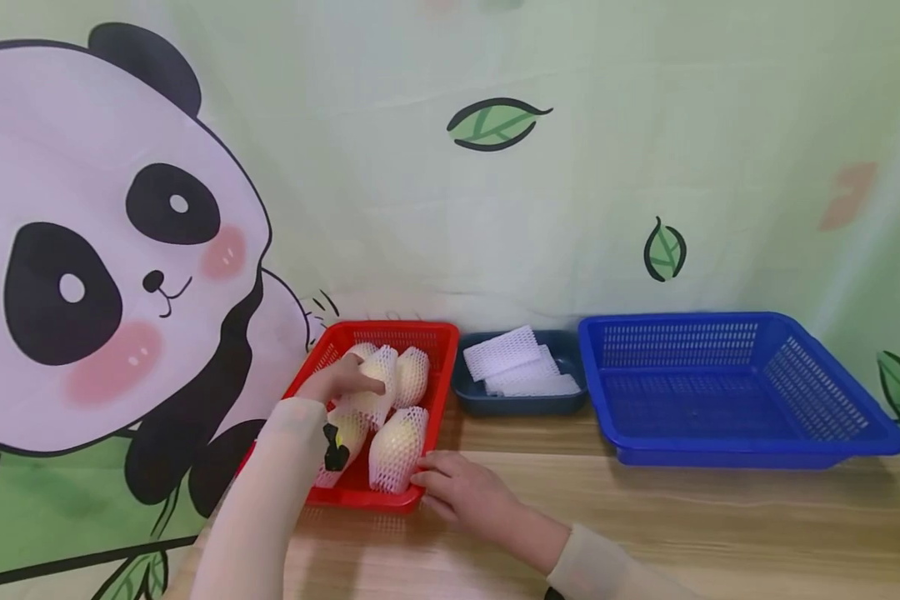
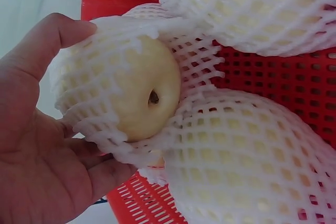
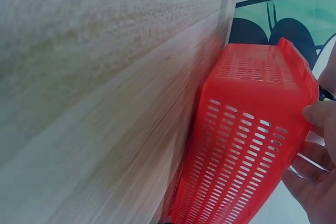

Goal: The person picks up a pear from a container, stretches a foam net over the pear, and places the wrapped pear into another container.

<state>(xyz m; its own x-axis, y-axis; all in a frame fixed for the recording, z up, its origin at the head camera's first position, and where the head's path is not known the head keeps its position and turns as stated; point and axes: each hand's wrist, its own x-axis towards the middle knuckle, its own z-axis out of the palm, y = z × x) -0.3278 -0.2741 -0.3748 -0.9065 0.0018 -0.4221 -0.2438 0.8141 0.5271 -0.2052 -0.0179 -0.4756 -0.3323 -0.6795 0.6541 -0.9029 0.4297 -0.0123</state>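
Observation:
My left hand [image 1: 345, 379] reaches into the red basket [image 1: 450, 350] and grips a pale yellow pear [image 2: 152, 87] in a white foam net. Its thumb lies along one side of the netted fruit, fingers under the other. In the left wrist view the pear's bare end, with a small dark hollow, shows out of the net. Several more netted pears [image 1: 397, 450] fill the basket around it. My right hand [image 1: 468, 496] holds the basket's rim at the near right corner, thumb and fingertips at the edge in the right wrist view.
Right of the red basket stands a small dark blue tray [image 1: 521, 406] with several flat white foam nets [image 1: 502, 354]. A large blue basket [image 1: 720, 454] stands farther right on the wooden table [image 1: 682, 525]. A panda-print cloth [image 1: 390, 208] hangs behind them.

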